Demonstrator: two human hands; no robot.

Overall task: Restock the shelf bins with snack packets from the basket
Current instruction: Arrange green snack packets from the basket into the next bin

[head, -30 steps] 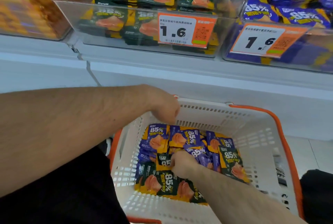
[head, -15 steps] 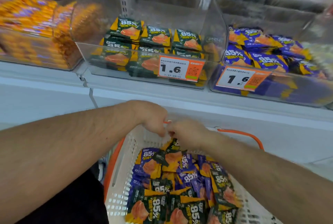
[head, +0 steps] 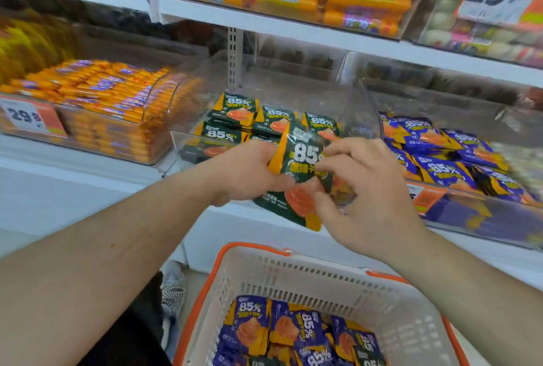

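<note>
While the white plastic basket with orange rim (head: 390,304) sits low holding purple snack packets (head: 249,327), the clear plastic shelf bin (head: 188,142) behind holds green ones. Both hands grasp a dark green snack packet (head: 299,159) before it: left hand (head: 244,174) gripping its edge, right hand (head: 367,195) pinching with fingers (head: 329,165).

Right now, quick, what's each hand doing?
Left hand: grips the green snack packet by its left edge.
Right hand: fingers pinch the same packet from the right.
</note>
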